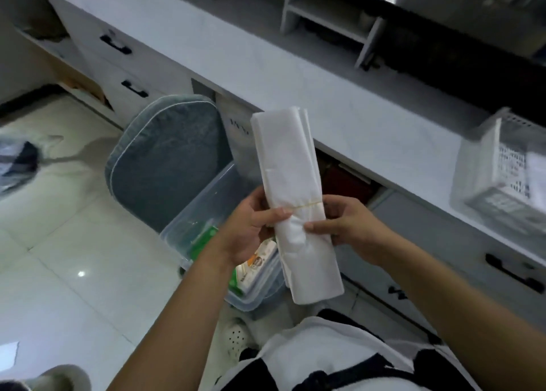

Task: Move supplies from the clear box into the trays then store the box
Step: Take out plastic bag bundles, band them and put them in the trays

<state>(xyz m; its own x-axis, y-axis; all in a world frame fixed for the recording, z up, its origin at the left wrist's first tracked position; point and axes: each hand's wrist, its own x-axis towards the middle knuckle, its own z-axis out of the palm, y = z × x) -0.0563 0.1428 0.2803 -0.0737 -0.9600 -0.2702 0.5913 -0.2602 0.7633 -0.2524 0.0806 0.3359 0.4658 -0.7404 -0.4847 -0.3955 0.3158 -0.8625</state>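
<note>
A long folded bundle of white plastic bags (291, 166), tied with a thin rubber band, is held upright in front of me. My left hand (251, 228) grips its left side near the band and my right hand (351, 222) grips its right side. Below it, the clear box (204, 201) sits on a stool or the floor, with green and orange packets (251, 266) inside. A white slotted tray (499, 178) stands on the counter at the right, holding something pale.
A grey counter (266, 74) runs diagonally, with drawers and black handles (514, 275) beneath. A blue-grey cushioned chair (168, 157) stands behind the box. A small white shelf unit (328, 18) sits at the counter's back. The glossy tiled floor (59, 243) lies left.
</note>
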